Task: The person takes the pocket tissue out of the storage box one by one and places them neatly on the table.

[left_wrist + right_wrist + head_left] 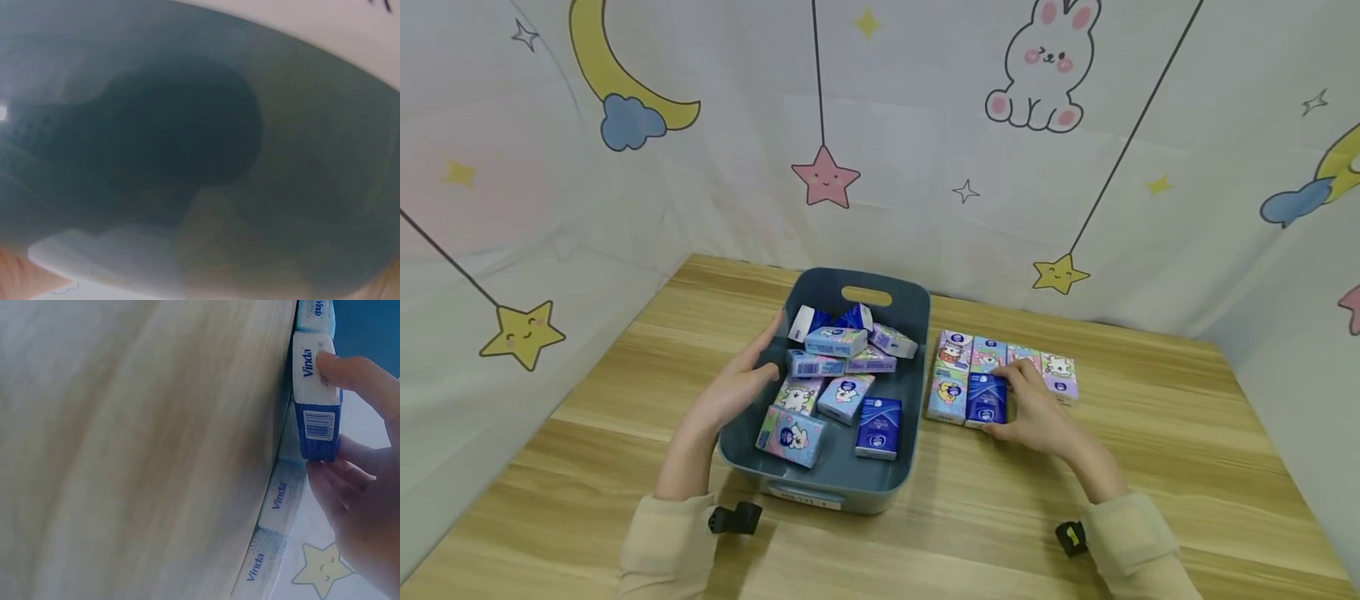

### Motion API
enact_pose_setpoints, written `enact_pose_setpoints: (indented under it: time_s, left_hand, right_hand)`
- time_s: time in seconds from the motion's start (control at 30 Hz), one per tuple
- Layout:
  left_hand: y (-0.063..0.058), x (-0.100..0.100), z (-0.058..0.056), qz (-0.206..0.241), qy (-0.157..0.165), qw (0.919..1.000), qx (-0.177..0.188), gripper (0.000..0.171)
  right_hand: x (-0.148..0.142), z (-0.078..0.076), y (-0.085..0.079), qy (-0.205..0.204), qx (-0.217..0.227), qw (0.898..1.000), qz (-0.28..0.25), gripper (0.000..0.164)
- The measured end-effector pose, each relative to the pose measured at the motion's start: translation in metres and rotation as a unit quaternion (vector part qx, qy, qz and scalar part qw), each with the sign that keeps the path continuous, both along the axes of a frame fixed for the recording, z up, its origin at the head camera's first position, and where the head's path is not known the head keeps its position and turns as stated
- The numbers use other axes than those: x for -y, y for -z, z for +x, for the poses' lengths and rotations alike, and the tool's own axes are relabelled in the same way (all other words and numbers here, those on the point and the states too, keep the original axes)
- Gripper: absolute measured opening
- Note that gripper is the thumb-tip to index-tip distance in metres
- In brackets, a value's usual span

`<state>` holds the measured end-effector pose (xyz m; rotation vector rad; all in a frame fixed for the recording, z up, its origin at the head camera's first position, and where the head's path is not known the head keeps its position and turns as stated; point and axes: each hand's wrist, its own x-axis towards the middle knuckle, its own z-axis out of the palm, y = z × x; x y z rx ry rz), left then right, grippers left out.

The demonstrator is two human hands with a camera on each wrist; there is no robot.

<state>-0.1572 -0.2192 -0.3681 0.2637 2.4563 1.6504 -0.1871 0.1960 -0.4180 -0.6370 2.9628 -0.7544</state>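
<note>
My right hand (1037, 412) pinches a dark blue pocket tissue pack (985, 400), thumb on its near end and fingers at its far end. In the right wrist view the thumb lies on the white end of this "Vinda" pack (315, 369). The pack sits at the front of a block of tissue packs, beside a light blue pack (947, 396). My left hand (737, 396) rests at the left rim of a blue-grey plastic bin (912, 333), fingers extended along it and thumb over the edge. The bin's wall (312, 125) fills the left wrist view.
Several tissue packs lie loosely in the bin, among them a dark blue one (878, 429) and a cartoon one (792, 436). A back row of packs, ending at a white and lilac one (1060, 375), stands on the wooden table (1150, 433). A printed curtain (917, 108) hangs behind.
</note>
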Motion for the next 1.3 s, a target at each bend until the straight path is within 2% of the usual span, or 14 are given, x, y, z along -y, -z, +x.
enact_pose_setpoints:
  time_s: [0.23, 0.47, 1.3]
  left_hand:
    - [-0.0003, 0.0001, -0.0003, -0.001, 0.000, 1.0000, -0.002, 0.075]
    - [0.0021, 0.0009, 0.0002, -0.001, 0.002, 1.0000, -0.003, 0.073]
    - [0.0039, 0.0015, -0.0012, -0.011, -0.003, 0.9999, 0.004, 0.073]
  right_hand:
    - [0.0009, -0.0002, -0.0004, -0.004, -0.003, 1.000, 0.017, 0.079]
    - [0.0016, 0.0002, -0.0005, -0.011, -0.029, 0.999, 0.039, 0.080]
    - [0.0012, 0.0008, -0.0013, -0.014, -0.051, 0.996, 0.067, 0.078]
